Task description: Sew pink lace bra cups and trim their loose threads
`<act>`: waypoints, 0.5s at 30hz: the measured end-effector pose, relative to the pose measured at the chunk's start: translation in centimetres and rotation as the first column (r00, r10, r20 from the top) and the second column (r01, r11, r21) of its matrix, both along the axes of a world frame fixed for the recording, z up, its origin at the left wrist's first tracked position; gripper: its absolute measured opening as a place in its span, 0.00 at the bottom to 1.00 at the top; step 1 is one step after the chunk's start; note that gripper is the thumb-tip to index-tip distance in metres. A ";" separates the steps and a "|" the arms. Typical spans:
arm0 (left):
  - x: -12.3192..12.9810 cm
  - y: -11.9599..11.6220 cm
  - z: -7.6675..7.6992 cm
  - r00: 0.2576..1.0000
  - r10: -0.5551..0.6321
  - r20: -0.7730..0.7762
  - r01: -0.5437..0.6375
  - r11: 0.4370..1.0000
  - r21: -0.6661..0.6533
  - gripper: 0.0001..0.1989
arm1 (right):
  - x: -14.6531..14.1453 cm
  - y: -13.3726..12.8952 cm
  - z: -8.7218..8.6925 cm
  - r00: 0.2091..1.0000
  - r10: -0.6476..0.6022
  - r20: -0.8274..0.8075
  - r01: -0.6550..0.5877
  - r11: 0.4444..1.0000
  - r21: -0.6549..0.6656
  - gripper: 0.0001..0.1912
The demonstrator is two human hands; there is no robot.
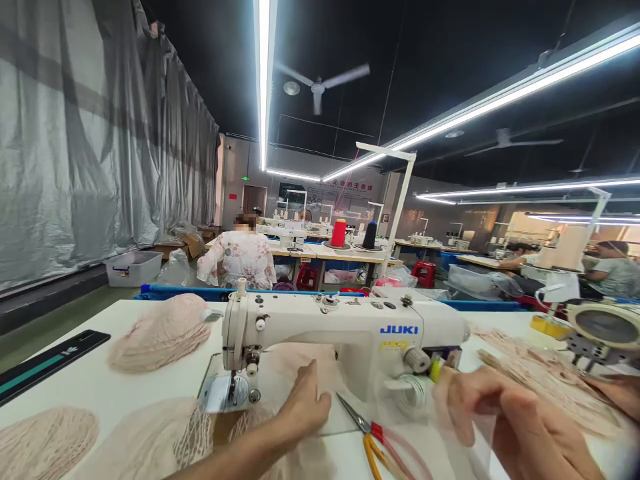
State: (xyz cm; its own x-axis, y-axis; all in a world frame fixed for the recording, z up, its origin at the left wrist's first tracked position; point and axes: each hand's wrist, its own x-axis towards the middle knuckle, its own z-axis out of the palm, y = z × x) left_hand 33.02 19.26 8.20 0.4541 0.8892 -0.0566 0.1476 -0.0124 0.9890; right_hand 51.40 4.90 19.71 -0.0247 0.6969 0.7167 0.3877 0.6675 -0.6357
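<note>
Under the arm of a white JUKI sewing machine (pixel 300 320), pale pink fabric (pixel 320 357) lies on the table. My left hand (pixel 305 403) rests on it, index finger stretched out and thumb apart. My right hand (pixel 510 417) is raised right of the machine, its fingers curled and smeared by motion; whether it holds anything is unclear. Scissors with orange and red handles (pixel 369 433) lie between my hands, blades toward the machine. Gathered pale pink pieces lie at the left, one at the back (pixel 163 333) and one in front (pixel 47 443).
A black ruler-like strip (pixel 55 360) lies at the left edge. More pink pieces (pixel 555 380) and a round-topped metal device (pixel 603 327) are on the right. Red (pixel 339 233) and dark (pixel 370 235) thread cones stand beyond. A person in a floral top (pixel 243 257) sits ahead.
</note>
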 end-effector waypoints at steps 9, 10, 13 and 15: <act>-6.5 -8.4 2.6 0.822 -0.468 0.326 0.540 0.822 -0.182 0.57 | -6.5 -1.8 -2.7 0.936 0.252 -0.245 -0.312 0.916 -0.253 0.34; -6.9 -8.6 2.4 0.816 -0.448 0.364 0.538 0.819 -0.199 0.54 | -6.6 -2.0 -2.7 0.939 0.260 -0.223 -0.314 0.914 -0.256 0.34; -8.3 -9.3 1.7 0.771 -0.440 0.460 0.564 0.807 -0.173 0.44 | -6.9 -2.6 -2.9 0.965 0.254 -0.071 -0.264 0.933 -0.246 0.32; -9.1 -9.8 1.4 0.763 -0.439 0.474 0.553 0.823 -0.130 0.41 | -7.2 -3.1 -3.0 0.967 0.242 0.080 -0.217 0.947 -0.236 0.30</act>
State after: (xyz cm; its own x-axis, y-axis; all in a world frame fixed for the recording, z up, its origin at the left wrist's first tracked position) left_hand 23.92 9.50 9.59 0.8576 0.5118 0.0506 -0.2234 0.2822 0.9330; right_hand 44.19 1.81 16.75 -0.2703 0.8051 0.5279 0.3141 0.5921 -0.7421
